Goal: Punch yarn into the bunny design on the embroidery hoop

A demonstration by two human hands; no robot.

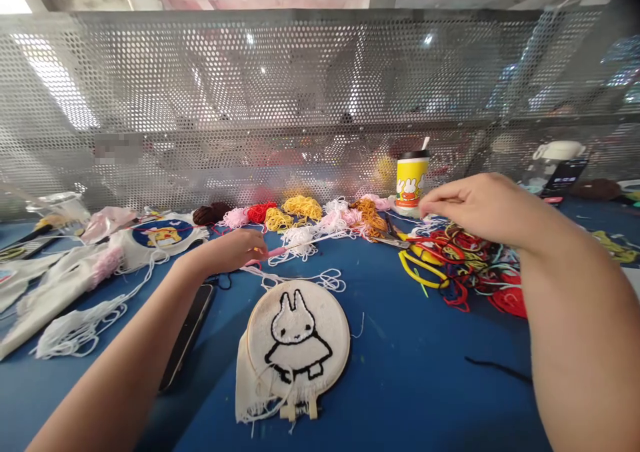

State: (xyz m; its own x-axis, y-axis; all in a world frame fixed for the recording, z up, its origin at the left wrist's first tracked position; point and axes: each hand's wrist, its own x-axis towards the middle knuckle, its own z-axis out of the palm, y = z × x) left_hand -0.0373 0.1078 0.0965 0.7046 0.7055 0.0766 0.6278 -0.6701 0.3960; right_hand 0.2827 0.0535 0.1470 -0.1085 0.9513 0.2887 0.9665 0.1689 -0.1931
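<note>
My left hand [237, 249] is closed around a slim pink tool [275, 253] that looks like a punch needle, its far end pointing right. A thin pale line runs on from it over the white yarn [300, 239]. Beside the paper cup, my right hand [473, 205] is held up with thumb and fingers pinched together; what lies between them cannot be made out. Below and between my hands lies an embroidery hoop [299, 345] with a black-outlined rabbit on white cloth. White stitching fills the rabbit's head, and loose white strands [273, 392] hang over its lower left.
Yarn bundles [303, 207] line the perforated metal screen [300, 85]. Scissors [395, 241] lie near tangled coloured yarn [465, 245] and a yellow cup [412, 182]. A phone [187, 335] rests under my left forearm. Another embroidered piece [160, 235] is at left, a bottle [557, 165] far right.
</note>
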